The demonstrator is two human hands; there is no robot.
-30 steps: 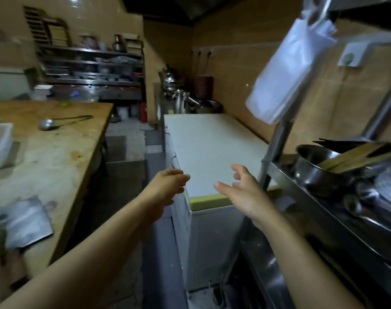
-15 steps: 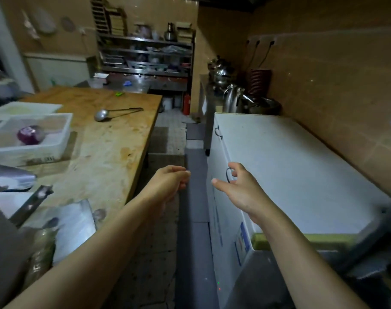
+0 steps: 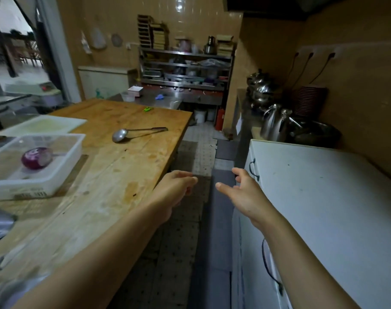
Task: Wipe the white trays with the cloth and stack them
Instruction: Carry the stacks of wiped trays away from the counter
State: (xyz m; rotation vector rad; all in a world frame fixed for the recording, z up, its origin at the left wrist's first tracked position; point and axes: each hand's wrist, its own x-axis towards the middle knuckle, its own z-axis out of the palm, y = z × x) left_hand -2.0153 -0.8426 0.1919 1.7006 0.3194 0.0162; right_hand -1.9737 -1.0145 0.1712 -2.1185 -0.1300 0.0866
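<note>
Both hands empty, held out over the floor aisle betw. the wooden desk [image 3: 114, 175] and the white chest freezer [image 3: 312, 208]. Left hand [image 3: 174, 188] hangs just off the desk's right edge, fingers loosely curled, gripping nothing. Right hand [image 3: 243, 192] is close by the freezer's front corner, fingers spread and relaxed, thumb out, not touching it as far as I can tell.

Task things: a white tray [image 3: 45, 126] lies flat at the desk's far left. In front of it sits a clear-white tub [image 3: 62, 166] w/ a cut red onion [image 3: 37, 157] inside. Ladle [image 3: 132, 133] lies mid-desk, to the right of both. No cloth visible anywhere.

Risks, as I judge them: no cloth in hand, so wiping can't start; the person has to find one first. The tub still holds the onion, so stacking or wiping it w/o emptying would squash or spill it. Dim light and a narrow aisle: an elbow could clip the desk edge. Reaching across could knock the ladle off.
</note>
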